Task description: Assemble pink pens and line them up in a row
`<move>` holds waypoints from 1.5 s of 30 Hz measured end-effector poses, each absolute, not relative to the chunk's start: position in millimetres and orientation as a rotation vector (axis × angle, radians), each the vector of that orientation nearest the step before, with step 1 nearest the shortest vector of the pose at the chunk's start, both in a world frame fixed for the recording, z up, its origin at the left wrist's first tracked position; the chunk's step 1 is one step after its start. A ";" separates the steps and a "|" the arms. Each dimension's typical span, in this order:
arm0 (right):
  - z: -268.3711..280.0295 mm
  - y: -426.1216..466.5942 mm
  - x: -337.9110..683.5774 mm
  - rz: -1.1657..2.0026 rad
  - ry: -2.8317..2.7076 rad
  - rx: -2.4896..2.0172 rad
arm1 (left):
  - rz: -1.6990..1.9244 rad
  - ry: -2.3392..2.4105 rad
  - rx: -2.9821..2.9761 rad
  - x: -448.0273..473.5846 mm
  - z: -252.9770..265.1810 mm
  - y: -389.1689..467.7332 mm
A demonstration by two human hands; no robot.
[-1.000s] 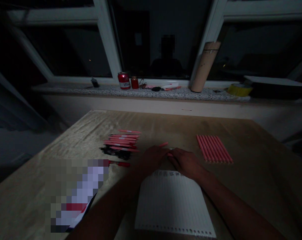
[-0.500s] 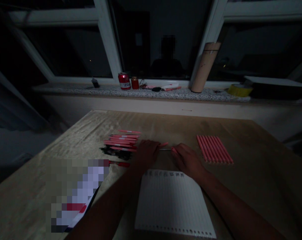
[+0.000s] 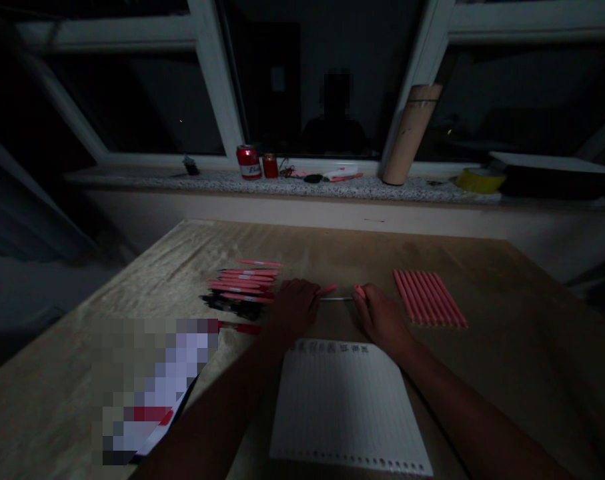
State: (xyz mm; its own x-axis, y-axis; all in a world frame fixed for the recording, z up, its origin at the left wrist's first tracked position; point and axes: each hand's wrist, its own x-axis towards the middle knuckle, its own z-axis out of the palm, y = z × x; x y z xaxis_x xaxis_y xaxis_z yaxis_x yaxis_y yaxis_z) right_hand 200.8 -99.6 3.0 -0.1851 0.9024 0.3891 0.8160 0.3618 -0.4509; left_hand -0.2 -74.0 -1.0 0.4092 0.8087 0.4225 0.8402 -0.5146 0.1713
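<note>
My left hand (image 3: 295,308) is closed, low over the table, with a pink pen piece (image 3: 327,291) sticking out past its fingers. A thin pale pen refill (image 3: 337,299) spans the gap between my two hands. In the closed fingers of my right hand (image 3: 382,317) is a pink pen barrel (image 3: 359,291), its end showing above the thumb. Whether the refill's right end sits inside that barrel is hidden. Beside my left hand lies a loose pile of pink pens (image 3: 242,281) with black pens (image 3: 235,307) nearer me. To the right, several pink pens (image 3: 429,298) form a neat row.
A lined notebook (image 3: 349,407) lies between my forearms. Left of it are a red pen (image 3: 247,329) and a partly blurred white-and-red item (image 3: 157,433). On the windowsill (image 3: 212,179) stand a red can (image 3: 249,162), a small jar (image 3: 270,165), a tall cylinder (image 3: 412,133) and yellow tape (image 3: 479,180).
My right hand has moved slightly right with the pink barrel, away from my left hand. More of the pale refill shows between them. My left hand stays in place.
</note>
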 end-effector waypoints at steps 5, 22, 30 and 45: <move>-1.3 -95.8 200.9 0.159 -2.166 -1.515 | -0.674 -1.496 -2.608 1.0 2.5 -76.6; -6.0 -88.6 204.3 -0.017 -2.410 -1.606 | -0.652 -1.446 -2.701 0.2 6.2 -79.2; -1.9 -91.8 202.8 0.131 -2.353 -1.460 | -0.576 -1.380 -2.771 0.9 3.6 -76.6; 2.1 -95.2 203.2 0.021 -2.303 -1.598 | -0.770 -1.361 -2.655 -0.4 5.5 -75.5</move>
State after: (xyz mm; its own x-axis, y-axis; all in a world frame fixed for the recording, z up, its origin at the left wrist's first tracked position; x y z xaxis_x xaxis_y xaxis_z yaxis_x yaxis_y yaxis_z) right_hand 203.2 -95.2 2.1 -0.3120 0.9125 0.2645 0.9075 0.3687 -0.2012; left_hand -0.4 -75.5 5.5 0.4855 0.7452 0.4571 0.7754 -0.6086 0.1686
